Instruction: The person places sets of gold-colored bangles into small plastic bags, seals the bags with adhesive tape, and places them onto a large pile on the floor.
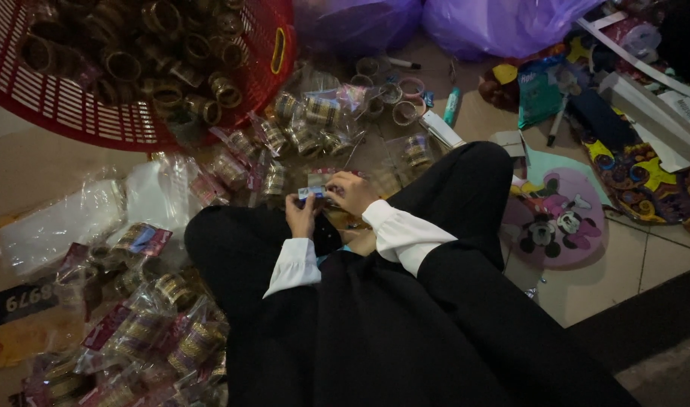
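I sit cross-legged on the floor in black clothes with white cuffs. My left hand (300, 215) and my right hand (351, 192) meet in front of my knees, both pinching a small pale card or label (312, 193). Under the fingers lies what looks like a clear packet, too dark to make out. Right beyond my hands lie clear plastic packets of gold bangles (309, 120).
A red plastic basket (96, 113) full of loose gold bangles stands at the far left. More bagged bangles (145, 332) pile up at my left knee. Purple plastic bags (503, 22), tape rolls (405, 111), a marker (451, 105) and a round cartoon fan (557, 218) lie ahead and to the right.
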